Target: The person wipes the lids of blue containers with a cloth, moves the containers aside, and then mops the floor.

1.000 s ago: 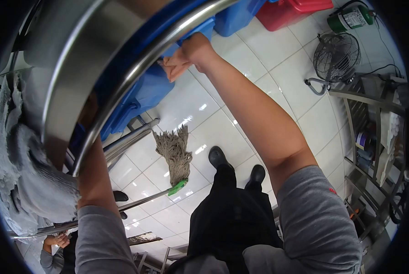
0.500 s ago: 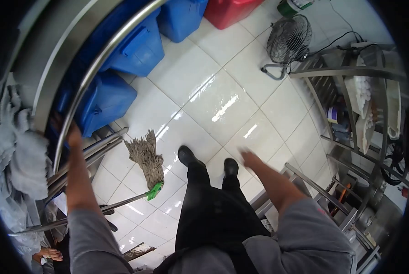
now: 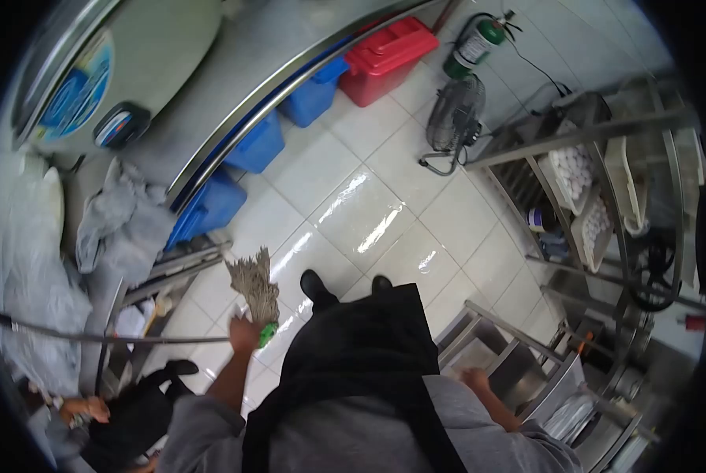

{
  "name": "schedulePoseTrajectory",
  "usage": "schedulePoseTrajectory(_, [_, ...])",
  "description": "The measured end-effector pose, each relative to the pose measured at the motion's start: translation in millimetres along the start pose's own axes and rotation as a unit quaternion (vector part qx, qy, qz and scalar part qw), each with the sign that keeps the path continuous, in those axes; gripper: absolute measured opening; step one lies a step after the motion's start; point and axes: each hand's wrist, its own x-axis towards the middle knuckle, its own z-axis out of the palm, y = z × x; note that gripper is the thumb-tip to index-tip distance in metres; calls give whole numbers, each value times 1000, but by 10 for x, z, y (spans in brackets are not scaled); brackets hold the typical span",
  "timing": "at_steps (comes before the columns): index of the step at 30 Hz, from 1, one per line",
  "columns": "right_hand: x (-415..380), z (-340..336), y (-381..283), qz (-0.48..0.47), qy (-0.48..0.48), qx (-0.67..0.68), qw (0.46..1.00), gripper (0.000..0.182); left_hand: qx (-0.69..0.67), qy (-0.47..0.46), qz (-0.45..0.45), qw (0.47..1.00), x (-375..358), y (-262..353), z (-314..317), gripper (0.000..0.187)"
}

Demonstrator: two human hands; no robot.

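My left hand [image 3: 244, 335] overlaps the handle of a mop [image 3: 254, 288] in this view, close to its green clamp [image 3: 267, 335]; I cannot tell whether it grips the handle. The mop's grey-brown strands lie on the tiled floor, and its dark handle [image 3: 116, 339] runs left across the steel counter's edge. My right hand [image 3: 473, 378] hangs low on the other side of my black apron [image 3: 353, 339], over a steel rack or sink unit [image 3: 519, 370]. Its fingers are small and blurred.
Blue bins [image 3: 211, 209] and a red bin [image 3: 388, 59] stand along the counter [image 3: 179, 118]. A floor fan [image 3: 454, 118] and a green extinguisher [image 3: 477, 47] are ahead. Shelving with white trays [image 3: 574, 169] stands right. A seated or crouching person's hand [image 3: 85, 408] shows at lower left.
My left hand has left the counter rail area and come back towards me, over the mop handle. My right hand has drawn back towards my body. The view has shifted, showing more of the counter.
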Motion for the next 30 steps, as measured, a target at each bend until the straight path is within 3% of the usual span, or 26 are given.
schedulePoseTrajectory(1, [396, -106, -126, 105, 14, 207, 973, 22, -54, 145, -41, 987, 150, -63, -175, 32])
schedulePoseTrajectory(2, [676, -1151, -622, 185, -18, 324, 928, 21, -104, 238, 27, 965, 31, 186, -915, 29])
schedulePoseTrajectory(4, [1090, -2170, -960, 229, 2, 534, 814, 18, -91, 227, 19, 969, -108, 262, -1205, 29])
schedulePoseTrajectory(5, [1426, -1598, -377, 81, 87, 238, 964, 17, -117, 228, 21, 966, -335, 457, -1375, 29])
schedulePoseTrajectory(7, [1973, -1552, 225, 113, 66, 407, 904, 18, -77, 183, -15, 980, -816, 685, -1302, 41])
schedulePoseTrajectory(9, [2404, -1749, 717, 106, 88, 188, 972, 19, -122, 113, -105, 980, -1452, 1064, -1194, 66])
schedulePoseTrajectory(10, [2485, -1986, 748, 121, 94, 160, 975, 23, -144, 63, -152, 976, -1774, 1215, -1065, 77])
schedulePoseTrajectory(13, [3399, -1681, 1769, 91, 66, 442, 890, 32, -187, -62, -262, 945, -2827, 1513, -249, 73])
schedulePoseTrajectory(14, [3305, -2132, 1554, 27, 30, 57, 998, 47, -217, -91, -308, 922, -3212, 1631, 10, 69])
schedulePoseTrajectory(15, [3387, -2377, 1438, 4, 22, 37, 999, 47, -219, -179, -360, 889, -3571, 1742, 226, 66])
schedulePoseTrajectory(16, [3425, -2621, 1249, -68, -54, -153, 984, 49, -250, -226, -404, 850, -3948, 1877, 532, 66])
schedulePoseTrajectory(17, [3483, -2773, 1141, -134, -120, -338, 924, 51, -306, -260, -457, 794, -4264, 2058, 537, 65])
schedulePoseTrajectory(18, [3591, -2908, 1104, -266, -113, -380, 879, 45, -362, -289, -503, 730, -4543, 2251, 535, 65])
schedulePoseTrajectory(19, [3657, -3065, 905, -283, -109, -399, 865, 45, -373, -274, -523, 716, -4872, 2441, 917, 63])
schedulePoseTrajectory(20, [3552, -3303, 394, -176, -110, -132, 969, 41, -391, -264, -525, 708, -5124, 2631, 1129, 61])
schedulePoseTrajectory(21, [3477, -3426, -7, -52, -107, 149, 982, 37, -407, -254, -527, 702, -5295, 2816, 1277, 59])
schedulePoseTrajectory(22, [3517, -3434, -229, -70, -110, 133, 983, 37, -423, -249, -536, 687, -5364, 2980, 1349, 59])
schedulePoseTrajectory(24, [3635, -3379, -645, -232, -7, 59, 971, 38, -476, -237, -557, 637, -5390, 3217, 1453, 53])
schedulePoseTrajectory(27, [3707, -3162, -1239, -274, 7, 34, 961, 38, -562, -170, -529, 613, -5135, 3324, 1570, 49])
schedulePoseTrajectory(30, [3576, -3037, -1807, -299, -35, 32, 953, 37, -620, -27, -465, 631, -4856, 3196, 1758, 46])
